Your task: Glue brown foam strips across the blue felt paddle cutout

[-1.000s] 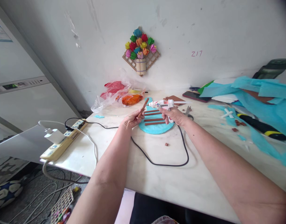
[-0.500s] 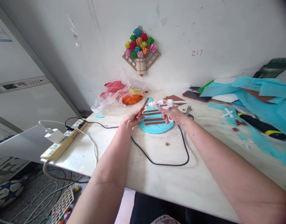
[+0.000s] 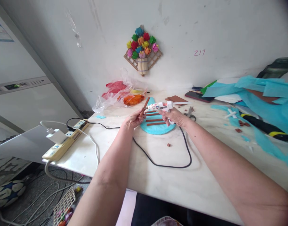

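My left hand (image 3: 133, 119) pinches a thin brown stick (image 3: 145, 104) and holds it tilted up over the table. My right hand (image 3: 175, 116) grips a white glue gun (image 3: 160, 106) whose nozzle points left and meets the stick near its middle. Both hands hover above a blue paper piece (image 3: 155, 126) that carries several brown strips (image 3: 154, 122) laid in parallel. The glue gun's black cord (image 3: 162, 163) loops over the white tabletop toward me.
A power strip (image 3: 64, 142) with a white charger lies at the table's left edge. Plastic bags (image 3: 121, 94) sit at the back, scissors (image 3: 190, 113) and a phone (image 3: 199, 96) right of my hands. Blue paper sheets (image 3: 263, 100) cover the right side. A paper flower basket (image 3: 142, 50) hangs on the wall.
The glue gun's nozzle has shifted slightly left and down to the stick. Both hands have otherwise stayed in place.
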`<state>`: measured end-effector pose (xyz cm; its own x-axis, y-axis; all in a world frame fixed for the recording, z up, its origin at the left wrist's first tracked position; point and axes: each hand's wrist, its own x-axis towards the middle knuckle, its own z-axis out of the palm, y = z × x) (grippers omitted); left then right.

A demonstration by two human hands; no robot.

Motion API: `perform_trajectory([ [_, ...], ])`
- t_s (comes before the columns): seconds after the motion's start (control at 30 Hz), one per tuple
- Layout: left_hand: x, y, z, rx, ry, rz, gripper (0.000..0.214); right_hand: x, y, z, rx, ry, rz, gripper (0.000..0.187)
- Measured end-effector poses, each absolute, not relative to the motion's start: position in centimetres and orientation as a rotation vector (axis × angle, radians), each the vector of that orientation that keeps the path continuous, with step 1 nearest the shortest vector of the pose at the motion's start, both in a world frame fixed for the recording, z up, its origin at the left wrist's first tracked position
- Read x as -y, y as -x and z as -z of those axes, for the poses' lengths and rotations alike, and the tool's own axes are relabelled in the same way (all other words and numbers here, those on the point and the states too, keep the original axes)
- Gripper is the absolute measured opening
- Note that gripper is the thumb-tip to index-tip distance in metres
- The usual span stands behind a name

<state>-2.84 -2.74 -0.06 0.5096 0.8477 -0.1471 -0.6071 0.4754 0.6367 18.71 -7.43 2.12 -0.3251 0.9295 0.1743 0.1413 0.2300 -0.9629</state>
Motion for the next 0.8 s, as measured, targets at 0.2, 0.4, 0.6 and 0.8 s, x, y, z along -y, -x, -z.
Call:
perform_trajectory([
  [0.2, 2.67, 2.91, 0.19, -0.456, -0.567, -0.943, 0.023, 7.07, -18.7, -1.65, 1.725, 0.989, -1.173, 0.043],
  [0.4, 3.0, 2.8, -0.26, -0.492, -0.546, -0.933, 0.024, 6.88, -18.73, -1.36, 1.741, 0.984, -1.173, 0.043],
  [0.6, 3.05, 2.73, -0.24, -0.474, -0.539, -0.926, 0.02, 7.01, -18.69, -1.51, 1.68, 1.009, -1.185, 0.042],
  [0.8, 3.1, 2.57, -0.27, -0.492, -0.533, -0.935, 0.022, 7.02, -18.59, -1.48, 1.638, 1.013, -1.179, 0.043],
])
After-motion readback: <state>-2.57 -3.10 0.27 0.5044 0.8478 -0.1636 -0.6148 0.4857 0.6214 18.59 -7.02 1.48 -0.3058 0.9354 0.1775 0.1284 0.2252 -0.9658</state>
